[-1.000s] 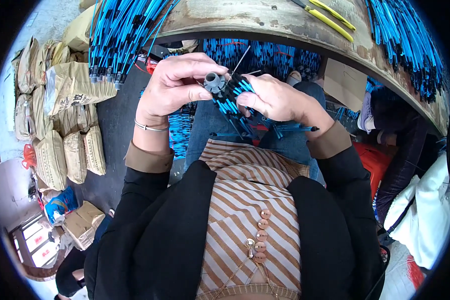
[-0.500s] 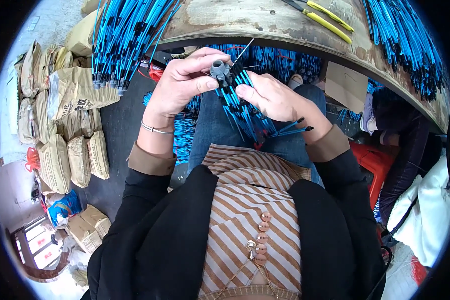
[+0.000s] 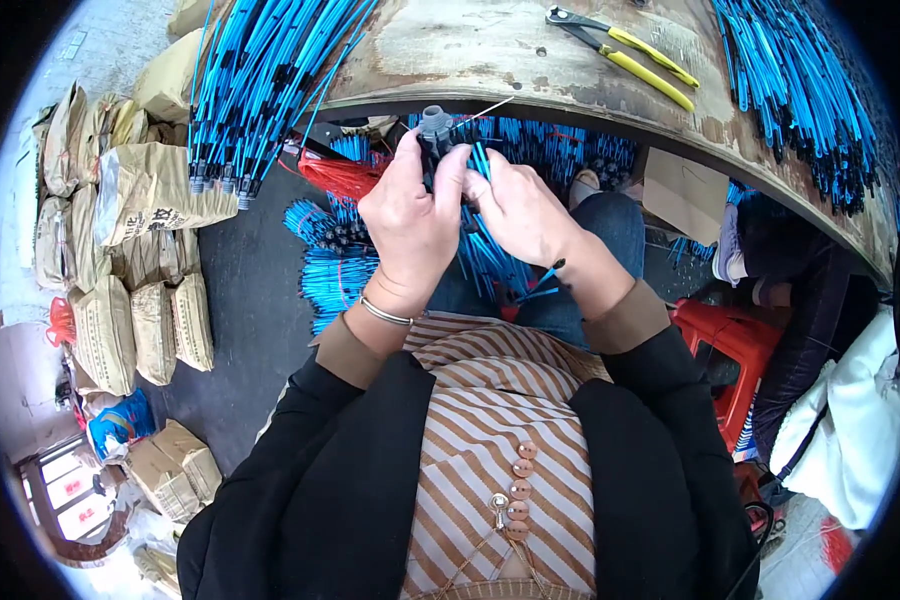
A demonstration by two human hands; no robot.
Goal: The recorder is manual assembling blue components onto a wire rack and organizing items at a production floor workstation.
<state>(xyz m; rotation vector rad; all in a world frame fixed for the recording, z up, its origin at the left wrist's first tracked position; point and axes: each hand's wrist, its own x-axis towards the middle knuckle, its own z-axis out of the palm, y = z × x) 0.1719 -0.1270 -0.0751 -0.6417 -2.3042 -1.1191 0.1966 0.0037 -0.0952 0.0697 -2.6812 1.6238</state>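
In front of me, over my lap, is a bundle of thin blue tubes [image 3: 490, 262] with black fittings. A grey threaded connector [image 3: 436, 122] tops the bundle, pointing up near the bench edge. My left hand [image 3: 410, 205] has its thumb and fingers closed round the black part just below that connector. My right hand [image 3: 525, 210] is wrapped round the blue tubes beside it, its fingertips close to the left thumb. A thin pale wire or tie end [image 3: 490, 110] juts out to the right from below the connector. The fingers hide what lies between the hands.
A worn wooden bench [image 3: 450, 50] runs ahead, bearing yellow-handled pliers [image 3: 650, 65] and piles of blue tubes [image 3: 270, 80] at both sides. More tube bundles [image 3: 338, 285] lie below. Left are stacked brown sacks [image 3: 100, 330]; right, a red stool [image 3: 730, 345] and another person's leg [image 3: 810, 310].
My left hand has turned and moved right, its fingers now below the connector rather than around its top. The right hand has come in closer. The view has shifted slightly.
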